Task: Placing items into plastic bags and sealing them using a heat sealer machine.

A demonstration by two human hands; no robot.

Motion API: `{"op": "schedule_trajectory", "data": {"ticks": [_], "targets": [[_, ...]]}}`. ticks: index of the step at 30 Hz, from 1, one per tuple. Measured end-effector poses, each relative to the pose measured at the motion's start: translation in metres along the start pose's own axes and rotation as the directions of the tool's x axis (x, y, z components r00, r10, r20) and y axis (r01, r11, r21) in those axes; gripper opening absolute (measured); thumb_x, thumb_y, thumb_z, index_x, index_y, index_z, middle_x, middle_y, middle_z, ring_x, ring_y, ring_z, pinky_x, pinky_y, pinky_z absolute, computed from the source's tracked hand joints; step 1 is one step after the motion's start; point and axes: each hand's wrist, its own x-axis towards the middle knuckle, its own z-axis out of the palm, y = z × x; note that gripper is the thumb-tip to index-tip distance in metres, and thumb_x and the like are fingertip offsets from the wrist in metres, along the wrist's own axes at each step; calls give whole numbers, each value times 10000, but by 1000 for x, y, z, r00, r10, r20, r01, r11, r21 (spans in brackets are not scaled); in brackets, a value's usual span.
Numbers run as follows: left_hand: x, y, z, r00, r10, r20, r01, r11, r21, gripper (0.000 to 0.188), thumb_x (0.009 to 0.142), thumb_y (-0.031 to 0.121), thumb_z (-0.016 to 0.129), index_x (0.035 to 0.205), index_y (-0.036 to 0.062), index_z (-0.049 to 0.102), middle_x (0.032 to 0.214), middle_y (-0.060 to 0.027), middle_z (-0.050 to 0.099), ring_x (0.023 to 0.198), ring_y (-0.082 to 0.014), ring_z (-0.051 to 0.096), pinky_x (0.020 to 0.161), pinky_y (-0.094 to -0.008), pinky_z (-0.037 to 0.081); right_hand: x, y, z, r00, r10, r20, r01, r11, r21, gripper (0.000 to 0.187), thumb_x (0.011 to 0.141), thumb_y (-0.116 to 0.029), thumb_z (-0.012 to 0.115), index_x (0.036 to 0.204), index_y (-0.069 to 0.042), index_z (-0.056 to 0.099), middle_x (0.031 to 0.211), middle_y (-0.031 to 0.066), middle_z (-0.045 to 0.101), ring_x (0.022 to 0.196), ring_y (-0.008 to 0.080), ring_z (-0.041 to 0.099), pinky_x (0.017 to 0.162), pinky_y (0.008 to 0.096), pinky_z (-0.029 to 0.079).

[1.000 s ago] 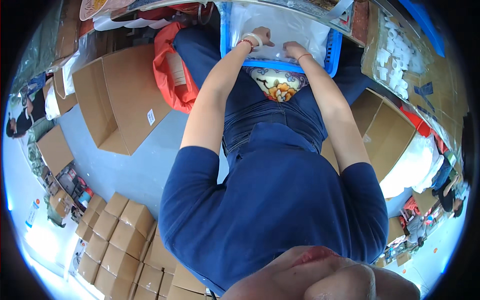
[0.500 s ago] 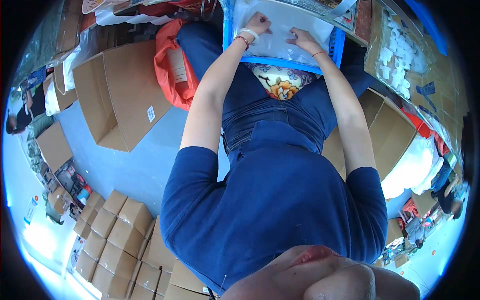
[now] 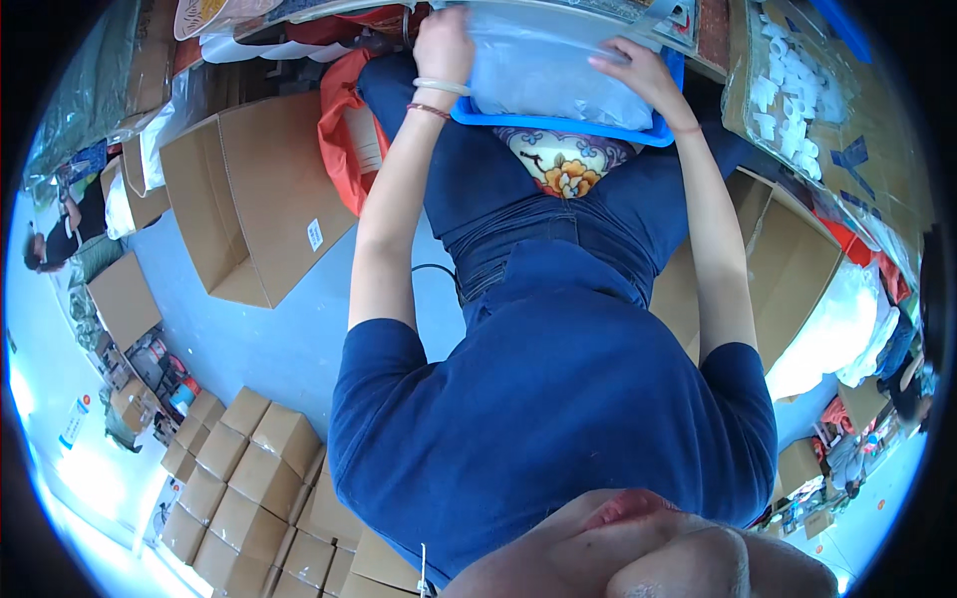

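Pale blue floor (image 3: pixel 299 344) spreads through the workroom, bent by the wide lens, with a stack of brown cartons (image 3: pixel 244 488) at the lower left. Smaller than the stack, an open cardboard box (image 3: pixel 269 199) stands left of the seated person (image 3: pixel 558 399). Next comes the blue basket (image 3: pixel 558 120), at the person's thighs against the work table's edge, its long axis running left to right. Whitish plastic film (image 3: pixel 548 85) lies inside it, its longer side along the same line; which end is its front cannot be told.

Over the film's right part, the right hand (image 3: pixel 635 70) points leftward, thumb and forefinger spread apart with a gap between them; whether the tips touch the film cannot be told. Beyond the basket's left end, the left hand (image 3: pixel 444 45) reaches up toward the table, its fingers blurred, so their spread and any hold cannot be told. Small white tubular pieces (image 3: pixel 793 95) lie heaped at the upper right. Smallest, a white label (image 3: pixel 315 235) sits on the open box, its print too tiny to read.
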Motion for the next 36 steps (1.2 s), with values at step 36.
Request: {"op": "schedule_trajectory", "data": {"ticks": [36], "targets": [[-81,-84,-105,866,-372,335,500,659,-562,366,781,-16,614,1136,22,694,1084,-92,675,897,-126,623,799,-240,497,-169,53,-65,689,576,-440,-240,754,611,252,898,-94,650,1129,5,676,1014,69,686,896,119,626,815,243,493]]}}
